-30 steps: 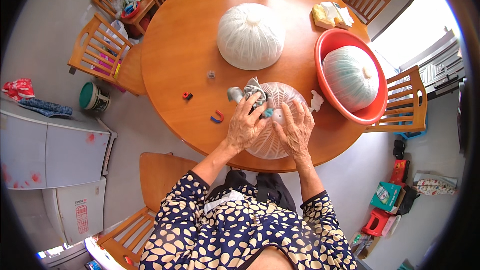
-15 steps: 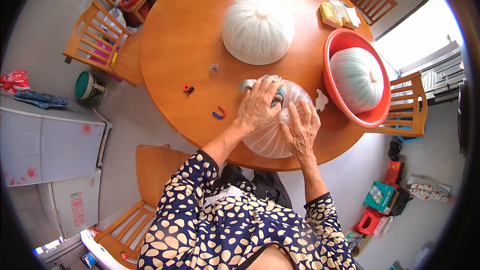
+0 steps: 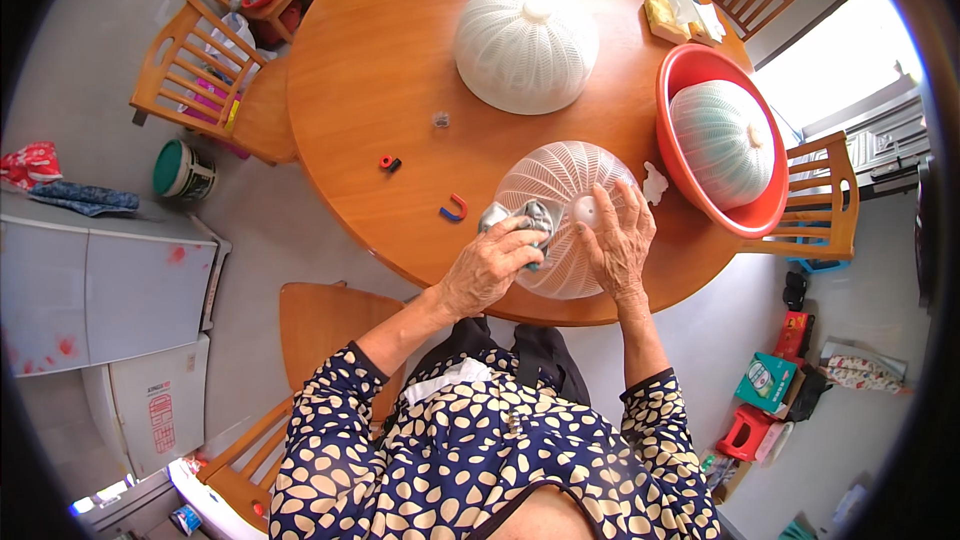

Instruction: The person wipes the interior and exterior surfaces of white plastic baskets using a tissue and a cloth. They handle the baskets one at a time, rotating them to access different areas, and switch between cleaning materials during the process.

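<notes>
A pale, see-through slatted plastic dome cover (image 3: 562,165) with a round knob on top rests near the table's front edge. My left hand (image 3: 492,265) is closed on a bunched grey and teal cloth (image 3: 535,220), pressed to the left side of the dome. With fingers spread, my right hand (image 3: 618,240) lies on the dome's right side, next to the knob. Farther back stands a white slatted dome cover (image 3: 525,50). A third, greenish-white dome cover (image 3: 722,145) sits tilted inside a red basin (image 3: 690,65) at the right.
On the wooden table (image 3: 370,90) lie a red and blue horseshoe magnet (image 3: 455,208), small red and black pieces (image 3: 389,164), a small clear box (image 3: 440,120), crumpled tissue (image 3: 654,183) and a tissue pack (image 3: 668,18). Wooden chairs (image 3: 215,90) stand around it.
My left hand has moved the cloth from the dome's upper part, near the knob, down to its left side. My right hand stays on the dome's right side.
</notes>
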{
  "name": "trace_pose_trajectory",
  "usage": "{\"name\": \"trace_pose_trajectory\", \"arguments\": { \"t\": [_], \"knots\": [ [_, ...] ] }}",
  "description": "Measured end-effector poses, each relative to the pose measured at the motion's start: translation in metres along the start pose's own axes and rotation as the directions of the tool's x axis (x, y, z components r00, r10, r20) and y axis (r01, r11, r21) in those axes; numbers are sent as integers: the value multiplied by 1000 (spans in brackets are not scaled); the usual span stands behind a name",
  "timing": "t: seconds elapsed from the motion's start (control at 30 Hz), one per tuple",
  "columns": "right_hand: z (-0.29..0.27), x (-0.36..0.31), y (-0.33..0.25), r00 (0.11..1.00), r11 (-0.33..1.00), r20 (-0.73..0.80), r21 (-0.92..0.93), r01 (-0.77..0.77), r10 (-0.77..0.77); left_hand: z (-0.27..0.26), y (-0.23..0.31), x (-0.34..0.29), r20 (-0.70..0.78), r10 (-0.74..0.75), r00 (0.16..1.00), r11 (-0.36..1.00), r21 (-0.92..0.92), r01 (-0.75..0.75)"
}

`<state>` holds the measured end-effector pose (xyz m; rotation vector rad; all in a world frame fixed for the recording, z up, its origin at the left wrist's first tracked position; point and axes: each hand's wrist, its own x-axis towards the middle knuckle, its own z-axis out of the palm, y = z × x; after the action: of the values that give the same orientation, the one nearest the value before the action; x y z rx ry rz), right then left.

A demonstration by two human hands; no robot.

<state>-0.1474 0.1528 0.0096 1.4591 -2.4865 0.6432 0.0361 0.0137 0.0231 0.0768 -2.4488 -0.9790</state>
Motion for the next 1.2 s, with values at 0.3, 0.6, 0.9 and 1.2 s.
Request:
{"name": "trace_pose_trajectory", "arguments": {
  "t": [0.3, 0.6, 0.9, 1.2],
  "knots": [
    [2, -2, 4, 1000, 1000, -12, -3, -8, 7, -55, 0, -13, 340, -530, 777, -92, -934, 346],
    [0, -1, 1, 1000, 1000, -10, 11, -19, 19, -34, -34, -30, 508, -521, 686, -566, -807, 168],
    [-10, 2, -7, 996, 1000, -92, -23, 12, -14, -50, -21, -32, 365, -611, 702, -460, -886, 60],
    [-12, 16, -107, 946, 663, 290, 681, -311, 146, -51, 25, -9, 235, -701, 673, -309, -951, 11]
  ]
}}
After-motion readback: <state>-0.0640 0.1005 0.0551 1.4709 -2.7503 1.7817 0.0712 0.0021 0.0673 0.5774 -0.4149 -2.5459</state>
